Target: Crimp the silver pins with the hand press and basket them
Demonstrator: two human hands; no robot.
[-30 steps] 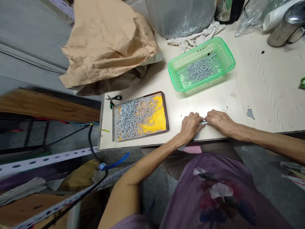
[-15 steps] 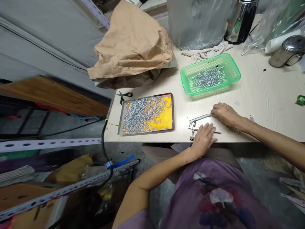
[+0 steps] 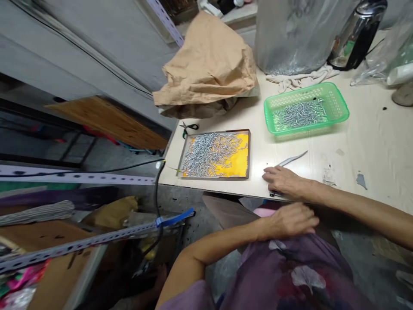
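My right hand [image 3: 285, 183] lies over the head of a metal hand tool [image 3: 292, 159] at the table's front edge, fingers curled round it. One long handle sticks out behind the hand, and a small dark end shows below the fingers. My left hand [image 3: 295, 219] is below the table edge, close to the purple shirt [image 3: 258, 275], its fingers bent and together; what they hold, if anything, is hidden. To the left is a shallow tray [image 3: 249, 155] with a yellow bottom and many small metal pieces. Similar pieces fill part of a green basket [image 3: 338, 116] behind.
Green-handled scissors [image 3: 189, 127] lie behind the tray near the table's left edge. A crumpled brown paper bag [image 3: 209, 64], a large clear plastic bag [image 3: 287, 38], a cloth [image 3: 303, 79] and a metal kettle [image 3: 358, 34] stand along the back.
My left hand has left the tool and moved down off the table to the shirt. My right hand has moved from the handle's end onto the tool's head, and the tool has turned. The view has shifted left.
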